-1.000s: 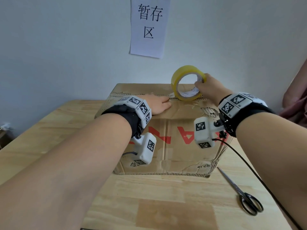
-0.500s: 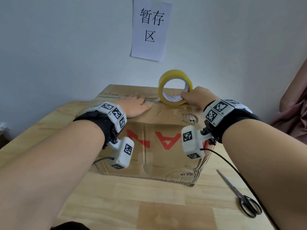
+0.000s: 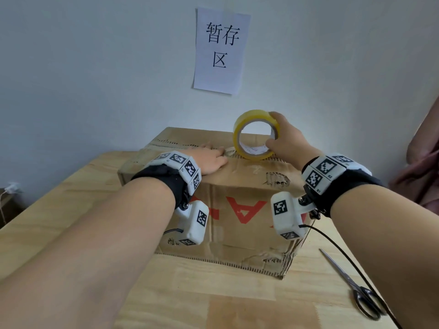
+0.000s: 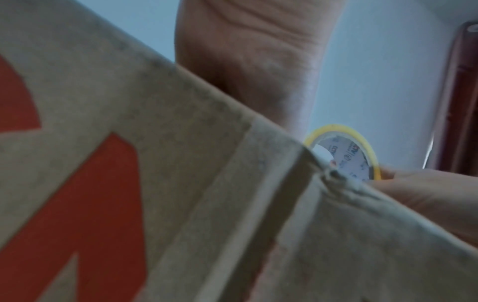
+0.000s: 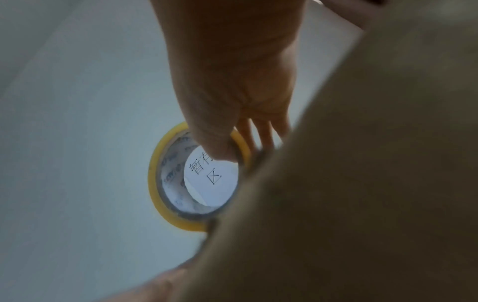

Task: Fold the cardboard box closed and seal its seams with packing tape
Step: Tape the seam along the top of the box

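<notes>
Tape roll (image 3: 255,135) upright, apparently axis toward viewer

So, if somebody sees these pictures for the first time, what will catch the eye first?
Probably the yellow tape roll, held upright by the right hand on top of the worn cardboard box with red print. Beside it the left hand presses flat on the box top. Behind, a white paper sign with black characters hangs on the wall, and scissors lie on the wooden table, right of the box.
</notes>
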A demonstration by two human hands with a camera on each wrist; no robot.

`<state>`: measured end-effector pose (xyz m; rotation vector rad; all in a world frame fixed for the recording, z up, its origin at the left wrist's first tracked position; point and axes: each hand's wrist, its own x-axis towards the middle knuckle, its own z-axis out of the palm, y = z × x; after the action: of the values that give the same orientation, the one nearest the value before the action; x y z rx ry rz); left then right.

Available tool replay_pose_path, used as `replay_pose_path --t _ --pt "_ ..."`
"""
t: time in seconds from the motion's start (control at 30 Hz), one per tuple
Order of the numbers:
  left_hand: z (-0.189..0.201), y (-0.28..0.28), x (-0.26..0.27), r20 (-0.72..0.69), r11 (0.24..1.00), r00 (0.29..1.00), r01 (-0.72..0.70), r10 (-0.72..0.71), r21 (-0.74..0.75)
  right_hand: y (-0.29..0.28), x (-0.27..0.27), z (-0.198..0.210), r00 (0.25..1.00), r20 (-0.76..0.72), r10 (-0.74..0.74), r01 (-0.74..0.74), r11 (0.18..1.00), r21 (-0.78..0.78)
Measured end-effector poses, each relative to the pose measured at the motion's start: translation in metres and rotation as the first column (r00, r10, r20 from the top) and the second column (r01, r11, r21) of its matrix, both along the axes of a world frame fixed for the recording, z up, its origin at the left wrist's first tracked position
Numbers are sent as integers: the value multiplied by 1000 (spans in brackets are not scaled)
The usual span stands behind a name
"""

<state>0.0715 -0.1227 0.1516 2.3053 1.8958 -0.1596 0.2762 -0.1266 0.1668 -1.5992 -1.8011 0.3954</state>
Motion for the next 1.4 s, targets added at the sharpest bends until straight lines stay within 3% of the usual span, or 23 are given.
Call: replay_pose_path --t 0.1,0.33,0.47,0.57,0.67,0.97,1.2,1.4 --pt "-1 1 3 -12 1000 1000 4 -4 -24 2 -3 1 996 -80 -39 32 996 -83" --pt "7 -9 -23 84 998 995 61 -58 -34 7 -9 -5 992 -108 -71 67 997 -40" --pt "8 -10 -44 35 1000 999 2 -2 6 8 -9 -6 989 -130 -76 72 997 -35" --pt "7 -9 -33 0 1000 1000 -7 7 15 8 -9 -8 985 -146 -91 87 995 -39" --pt "5 -9 -12 -13 997 997 80 -79 13 7 -6 -5 988 -124 -93 87 995 -55" --pt "0 -6 1 39 995 994 104 -104 9 0 -21 18 991 7 134 -134 986 99" --pt "3 -9 1 73 995 993 96 -96 -5 12 -36 29 996 -9 -91 91 991 100" --pt "6 -9 0 80 995 992 95 -93 -20 12 -41 39 991 -21 -133 135 986 97"
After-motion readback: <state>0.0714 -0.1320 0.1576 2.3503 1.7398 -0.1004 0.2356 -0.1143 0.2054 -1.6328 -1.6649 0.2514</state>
